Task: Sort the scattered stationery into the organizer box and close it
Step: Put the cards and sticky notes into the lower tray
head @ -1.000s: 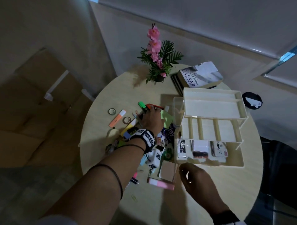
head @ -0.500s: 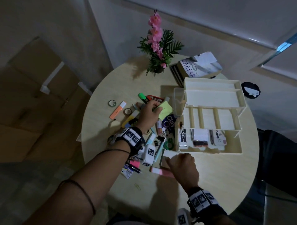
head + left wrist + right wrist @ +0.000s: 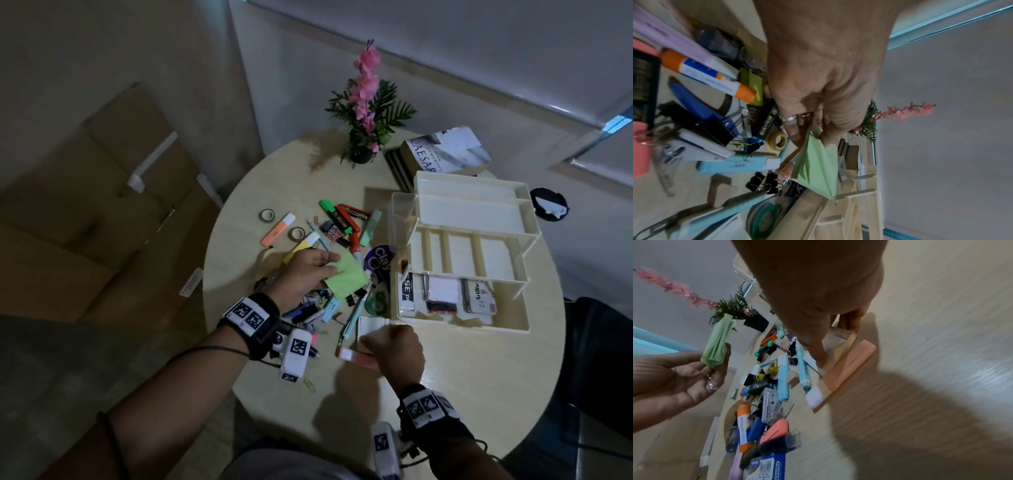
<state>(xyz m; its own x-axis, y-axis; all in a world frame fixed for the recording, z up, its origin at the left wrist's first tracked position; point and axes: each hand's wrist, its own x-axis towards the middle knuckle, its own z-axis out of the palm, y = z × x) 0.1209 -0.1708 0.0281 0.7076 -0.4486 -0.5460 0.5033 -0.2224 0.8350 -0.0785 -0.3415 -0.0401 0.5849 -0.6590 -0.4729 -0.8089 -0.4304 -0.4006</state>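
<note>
The cream organizer box (image 3: 479, 323) stands open on the right of the round table, trays fanned out, with several items in its bottom tray. My left hand (image 3: 308, 270) pinches a green sticky-note pad (image 3: 346, 279) and holds it lifted over the stationery pile; in the left wrist view the green pad (image 3: 818, 170) hangs from thumb and fingers. My right hand (image 3: 394, 347) grips a beige note pad (image 3: 371, 327) lying by the box's front left corner; in the right wrist view thumb and fingers clamp that pad (image 3: 840, 337). A pink highlighter (image 3: 846, 368) lies beside it.
Highlighters, pens, binder clips (image 3: 764, 183), tape rolls (image 3: 267, 215), a glue stick (image 3: 709, 74) and a clay tub (image 3: 378, 262) are piled left of the box. A potted flower (image 3: 368, 113) and books (image 3: 445, 154) stand behind. Cardboard boxes (image 3: 102, 205) sit on the floor, left.
My left hand has picked the green pad out of the pile and drawn it back toward me. My right hand has moved left onto the beige pad and taken hold of it.
</note>
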